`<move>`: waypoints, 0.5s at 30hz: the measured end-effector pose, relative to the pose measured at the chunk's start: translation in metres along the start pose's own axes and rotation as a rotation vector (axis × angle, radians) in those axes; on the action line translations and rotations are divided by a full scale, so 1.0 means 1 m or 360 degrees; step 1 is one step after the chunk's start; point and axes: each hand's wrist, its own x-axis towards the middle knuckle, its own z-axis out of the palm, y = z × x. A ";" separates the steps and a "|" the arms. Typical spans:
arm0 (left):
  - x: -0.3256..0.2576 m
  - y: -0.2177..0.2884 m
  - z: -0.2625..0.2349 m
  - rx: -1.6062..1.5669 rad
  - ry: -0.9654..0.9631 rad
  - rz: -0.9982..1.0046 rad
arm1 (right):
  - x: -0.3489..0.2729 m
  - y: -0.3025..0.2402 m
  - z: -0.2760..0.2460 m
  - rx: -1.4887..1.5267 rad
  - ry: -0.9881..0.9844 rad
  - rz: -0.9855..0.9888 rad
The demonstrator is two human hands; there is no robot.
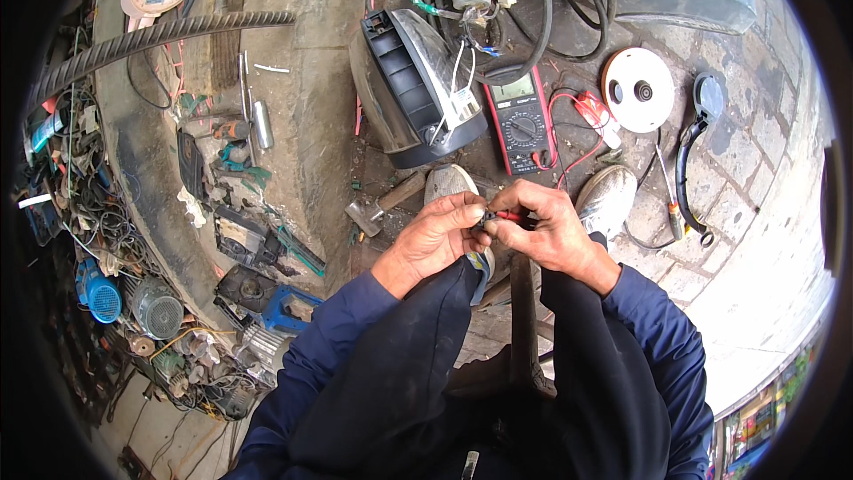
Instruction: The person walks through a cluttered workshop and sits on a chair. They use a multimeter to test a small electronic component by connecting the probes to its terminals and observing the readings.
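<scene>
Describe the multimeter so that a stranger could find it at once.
Start at the large grey lamp housing on the ground ahead of both shoes. Immediately right of it lies the multimeter, flat and red-edged. Only it has a round dial and a small screen.

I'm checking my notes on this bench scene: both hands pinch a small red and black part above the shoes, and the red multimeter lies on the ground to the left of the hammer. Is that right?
Not quite. The head view shows the red multimeter lying to the right of the hammer, not the left. The rest holds: the left hand and right hand pinch a small red and black part above the shoes.

Soft even daylight, fisheye-bent dark rim
</scene>
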 end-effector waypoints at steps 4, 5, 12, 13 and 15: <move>0.000 0.001 0.002 0.0014 0.0002 -0.0006 | -0.001 0.000 0.000 -0.0003 0.0002 -0.0032; 0.000 0.000 0.002 -0.0005 -0.0004 -0.0002 | 0.000 0.000 0.000 -0.0003 0.0008 -0.0039; -0.002 -0.005 -0.003 -0.0148 -0.0045 0.0032 | 0.000 0.000 -0.001 0.0049 0.0006 0.0081; -0.002 -0.006 -0.005 -0.0169 -0.0059 0.0032 | 0.000 -0.001 -0.002 0.0046 0.0001 0.0081; -0.002 -0.005 -0.008 -0.0182 -0.0142 0.0024 | 0.000 -0.002 -0.002 0.0036 0.0000 0.0070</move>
